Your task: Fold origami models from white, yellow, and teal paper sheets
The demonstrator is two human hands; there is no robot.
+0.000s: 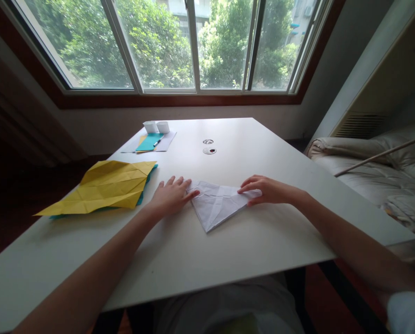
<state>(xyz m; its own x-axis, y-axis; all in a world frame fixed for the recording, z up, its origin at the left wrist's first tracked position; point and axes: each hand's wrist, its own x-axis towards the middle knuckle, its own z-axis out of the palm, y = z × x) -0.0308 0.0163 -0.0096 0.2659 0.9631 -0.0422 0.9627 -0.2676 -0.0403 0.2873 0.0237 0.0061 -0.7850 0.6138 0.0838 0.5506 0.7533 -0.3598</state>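
Note:
A white sheet of paper [216, 205], folded into a creased triangle with its tip toward me, lies flat on the white table [179, 260]. My left hand [170, 196] rests palm down with its fingertips pressing the triangle's upper left corner. My right hand [267, 189] lies flat on the upper right corner, fingers spread and pointing left. Both hands press the paper to the table without lifting it.
A creased yellow folded sheet [106, 188] lies over a teal sheet at the left. Farther back are two small white cups [156, 126], a teal notebook with a pen [150, 142] on paper, and two round lids [209, 146]. A cushioned seat [378, 171] stands right.

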